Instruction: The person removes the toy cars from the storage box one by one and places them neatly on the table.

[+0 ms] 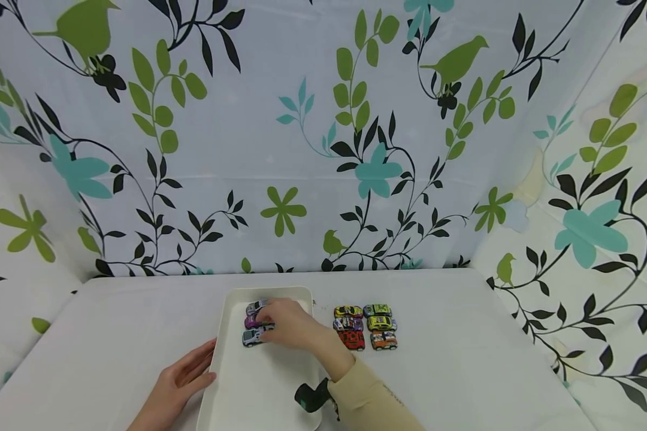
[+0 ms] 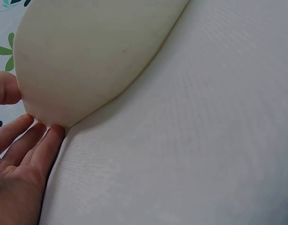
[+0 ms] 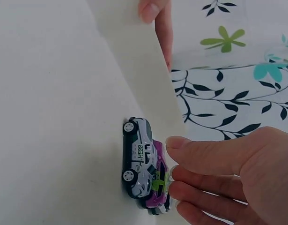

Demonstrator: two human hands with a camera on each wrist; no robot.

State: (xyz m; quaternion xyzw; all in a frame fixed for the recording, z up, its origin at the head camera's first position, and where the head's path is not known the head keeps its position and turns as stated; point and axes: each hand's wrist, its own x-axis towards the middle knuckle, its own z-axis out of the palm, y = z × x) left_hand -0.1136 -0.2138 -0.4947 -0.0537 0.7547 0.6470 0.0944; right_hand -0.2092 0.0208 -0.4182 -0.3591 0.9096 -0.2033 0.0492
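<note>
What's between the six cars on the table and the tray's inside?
The raised right rim of the tray, left of the six cars; the right forearm also reaches over it. Nothing else visible.

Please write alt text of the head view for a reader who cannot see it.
A person's right grip is over three toy cars in an off-white tray. The left grip touches the tray's left rim; six more toy cars stand right of the tray.

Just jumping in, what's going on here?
A person's left hand holds the edge of a white tray. Their right hand is at three toy cars lined up inside it, close to the purple car. Six more cars stand in two columns on the table, right of the tray.
</note>
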